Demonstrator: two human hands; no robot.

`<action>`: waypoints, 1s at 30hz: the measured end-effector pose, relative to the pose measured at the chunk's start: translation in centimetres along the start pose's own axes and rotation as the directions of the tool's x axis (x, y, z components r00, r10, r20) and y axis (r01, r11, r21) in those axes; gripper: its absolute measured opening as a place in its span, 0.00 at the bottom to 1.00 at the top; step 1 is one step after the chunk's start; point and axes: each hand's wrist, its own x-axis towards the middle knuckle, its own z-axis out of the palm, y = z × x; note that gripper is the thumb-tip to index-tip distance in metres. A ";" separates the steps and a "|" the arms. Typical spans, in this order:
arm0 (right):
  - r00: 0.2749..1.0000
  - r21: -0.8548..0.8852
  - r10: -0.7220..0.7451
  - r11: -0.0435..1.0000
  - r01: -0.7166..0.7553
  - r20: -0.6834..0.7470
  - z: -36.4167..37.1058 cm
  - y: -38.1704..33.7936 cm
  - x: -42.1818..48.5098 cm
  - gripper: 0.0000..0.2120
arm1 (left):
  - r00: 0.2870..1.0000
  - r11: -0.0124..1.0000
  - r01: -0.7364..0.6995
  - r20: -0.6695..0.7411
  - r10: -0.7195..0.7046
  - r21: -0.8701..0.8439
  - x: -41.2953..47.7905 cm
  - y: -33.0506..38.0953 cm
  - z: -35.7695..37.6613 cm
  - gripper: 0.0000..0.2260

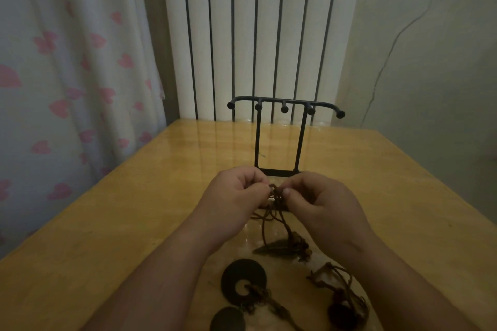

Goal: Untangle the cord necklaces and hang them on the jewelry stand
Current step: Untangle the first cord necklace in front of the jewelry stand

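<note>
A black metal jewelry stand (285,105) with several knobbed hooks stands bare on the wooden table (121,209). Just in front of its base, my left hand (236,196) and my right hand (322,204) both pinch a knot of brown cord necklaces (275,193) between fingertips. Cords hang down from the knot to a leaf-shaped pendant with beads (285,246) on the table. A dark ring-shaped disc pendant (243,281) and an oval disc (228,320) lie between my forearms. Another corded pendant with a round bead (341,301) lies under my right forearm.
A white ribbed radiator (258,35) rises behind the table's far edge. A curtain with pink hearts (67,75) hangs at the left. A plain wall with a thin cable (395,37) is at the right.
</note>
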 end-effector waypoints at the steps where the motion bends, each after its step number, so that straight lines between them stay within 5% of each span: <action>1: 1.000 0.003 0.010 1.000 -0.010 0.011 0.0 0.1 0.0 0.06 | 1.000 1.000 0.007 0.001 -0.007 -0.008 0.0 0.0 0.0 0.08; 7: 1.000 0.117 0.000 0.993 0.001 -0.008 -0.2 0.0 -0.1 0.06 | 1.000 1.000 0.008 -0.014 -0.008 0.025 0.0 0.1 0.2 0.09; 30: 0.996 -0.022 -0.031 0.999 0.030 -0.080 0.1 -0.1 -0.1 0.06 | 0.997 0.997 0.056 -0.063 -0.053 0.059 -0.1 -0.1 0.2 0.07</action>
